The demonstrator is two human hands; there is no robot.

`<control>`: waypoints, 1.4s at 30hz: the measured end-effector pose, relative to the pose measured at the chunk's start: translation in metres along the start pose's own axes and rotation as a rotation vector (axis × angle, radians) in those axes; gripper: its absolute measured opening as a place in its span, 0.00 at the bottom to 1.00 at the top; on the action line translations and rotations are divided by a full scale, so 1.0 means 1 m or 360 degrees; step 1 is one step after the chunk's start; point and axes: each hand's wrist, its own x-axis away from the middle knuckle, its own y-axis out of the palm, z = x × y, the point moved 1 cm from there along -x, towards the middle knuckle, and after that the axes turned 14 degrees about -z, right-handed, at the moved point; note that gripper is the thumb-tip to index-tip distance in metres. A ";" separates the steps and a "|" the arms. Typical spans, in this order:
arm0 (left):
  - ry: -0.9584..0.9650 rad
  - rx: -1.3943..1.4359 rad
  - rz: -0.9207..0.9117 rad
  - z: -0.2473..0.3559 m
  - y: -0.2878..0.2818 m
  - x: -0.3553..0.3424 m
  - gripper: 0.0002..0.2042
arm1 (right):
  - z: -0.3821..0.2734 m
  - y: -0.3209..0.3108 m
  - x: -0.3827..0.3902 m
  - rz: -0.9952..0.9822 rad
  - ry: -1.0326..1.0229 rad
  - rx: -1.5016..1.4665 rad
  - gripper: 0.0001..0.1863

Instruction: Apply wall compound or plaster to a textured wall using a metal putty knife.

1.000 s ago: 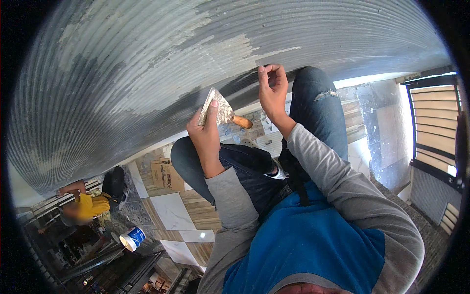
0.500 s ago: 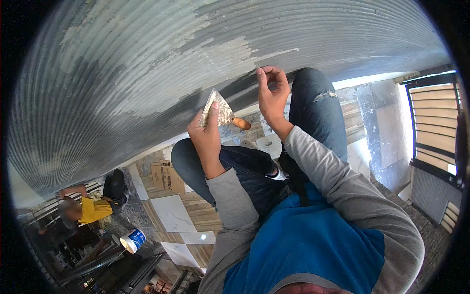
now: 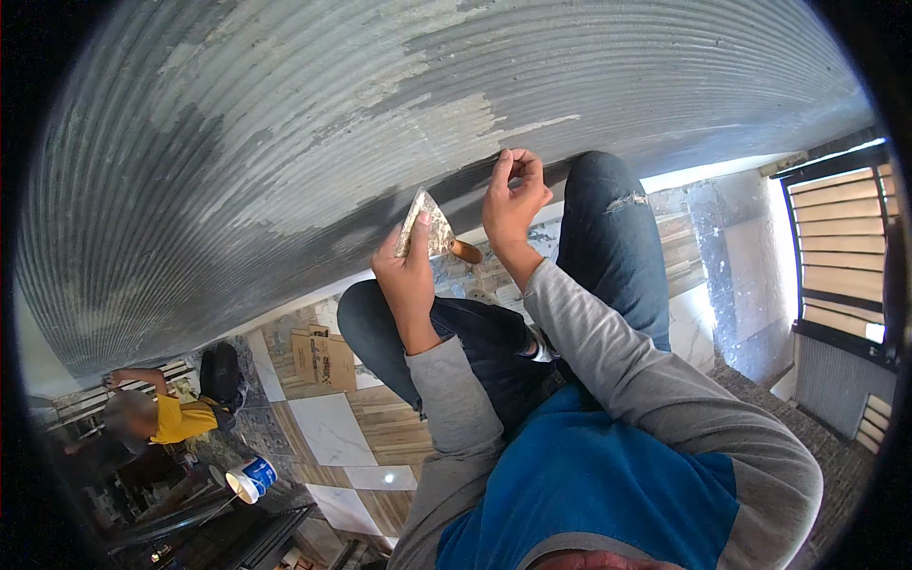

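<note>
My left hand (image 3: 407,271) grips a putty knife (image 3: 432,231) by its blade, thumb on the near face. The blade is triangular and crusted with pale residue; its orange-brown wooden handle points right. To the right, my right hand (image 3: 518,202) is raised beside the wall with thumb and fingertips pinched together. Whatever may be between those fingertips is too small to make out. Ahead of both hands rises a grey wall (image 3: 380,123) covered with ribbed lines, smeared with lighter and darker patches.
My bent knees (image 3: 608,223) flank my hands. A flattened cardboard box (image 3: 323,361) lies on the tiled floor (image 3: 334,423). At lower left are a white-and-blue bucket (image 3: 252,480) and a person in a yellow shirt (image 3: 183,420). A black-framed slatted gate (image 3: 841,242) stands at right.
My right hand has dropped slightly and shifted left, still pinched. The putty knife and left hand sit a little lower and farther right. The view has shifted slightly.
</note>
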 end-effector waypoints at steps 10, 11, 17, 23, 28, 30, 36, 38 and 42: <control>0.0040 -0.0099 0.0034 0.007 -0.003 0.001 0.15 | 0.015 0.002 0.006 -0.0046 0.0038 -0.0313 0.09; 0.0029 -0.0123 0.0022 0.008 -0.003 0.002 0.15 | 0.011 0.002 0.006 -0.0022 0.0006 -0.0360 0.10; 0.0087 -0.0135 0.0028 0.006 -0.004 0.001 0.16 | 0.009 0.003 0.003 0.0007 0.0035 -0.0396 0.11; 0.0081 -0.0102 0.0024 0.002 -0.003 0.001 0.16 | 0.006 0.006 0.003 0.0069 0.0076 -0.0227 0.10; 0.0075 -0.0071 0.0025 -0.001 -0.002 0.000 0.16 | -0.003 0.013 0.006 0.0104 0.0224 -0.0154 0.11; 0.0063 -0.0092 0.0021 -0.001 -0.003 0.000 0.15 | -0.006 0.017 0.005 0.0157 0.0235 -0.0219 0.11; 0.0075 -0.0072 0.0032 -0.001 -0.004 0.000 0.15 | -0.003 0.021 0.004 0.0137 0.0375 -0.0349 0.11; 0.0100 -0.0077 0.0035 -0.001 -0.004 0.000 0.15 | -0.001 0.020 0.004 0.0134 0.0363 -0.0445 0.11; 0.0094 -0.0050 0.0024 -0.006 -0.006 0.000 0.15 | 0.005 0.018 0.010 0.0124 0.0290 -0.0648 0.11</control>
